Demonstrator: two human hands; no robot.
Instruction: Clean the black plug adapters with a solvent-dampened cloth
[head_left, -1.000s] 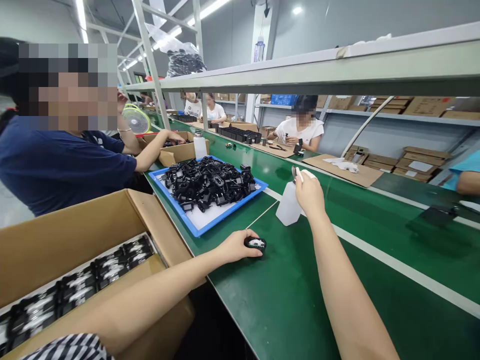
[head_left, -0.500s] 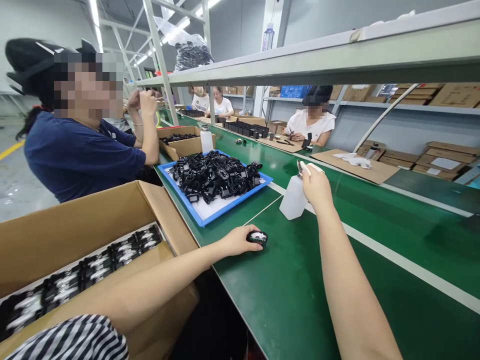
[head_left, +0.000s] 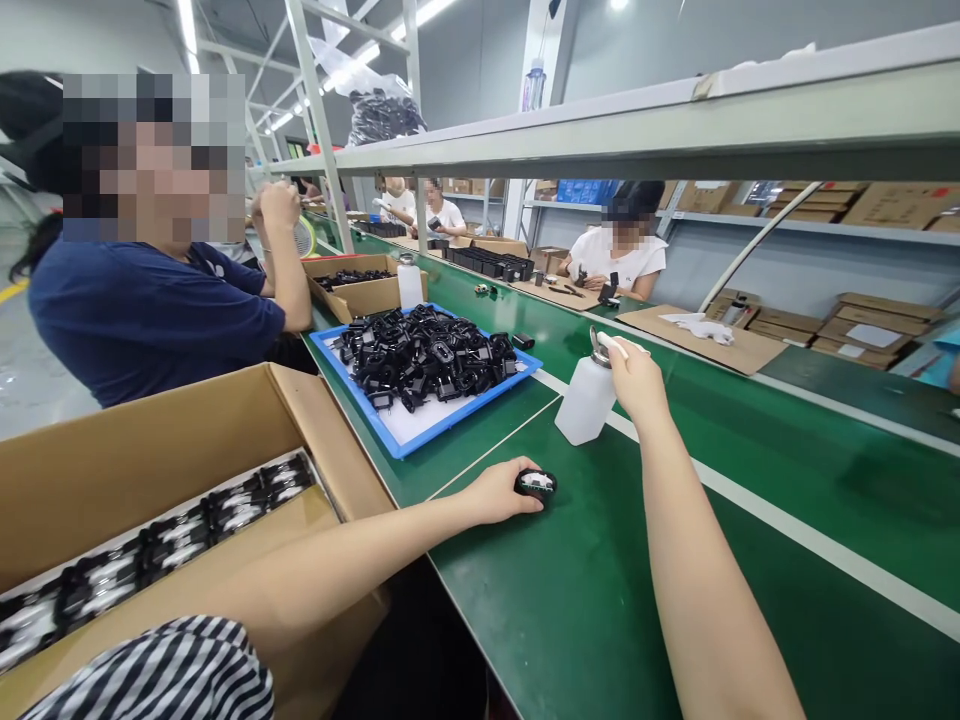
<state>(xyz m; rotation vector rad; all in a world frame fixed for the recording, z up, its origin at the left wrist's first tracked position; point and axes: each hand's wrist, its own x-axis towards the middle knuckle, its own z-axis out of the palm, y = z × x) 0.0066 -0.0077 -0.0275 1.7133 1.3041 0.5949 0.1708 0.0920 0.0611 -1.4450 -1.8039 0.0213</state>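
A head-worn camera looks forward and down at both hands (head_left: 499,492).

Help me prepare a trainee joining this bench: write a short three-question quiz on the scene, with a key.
1. True or false: the left hand holds a black part.
2. The right hand is at which part of the nearer white bottle: A base, B top, C middle?
3. Fill in: heaped black parts lie in a tray with a ____ rim.

Key: 1 true; 2 B; 3 blue.
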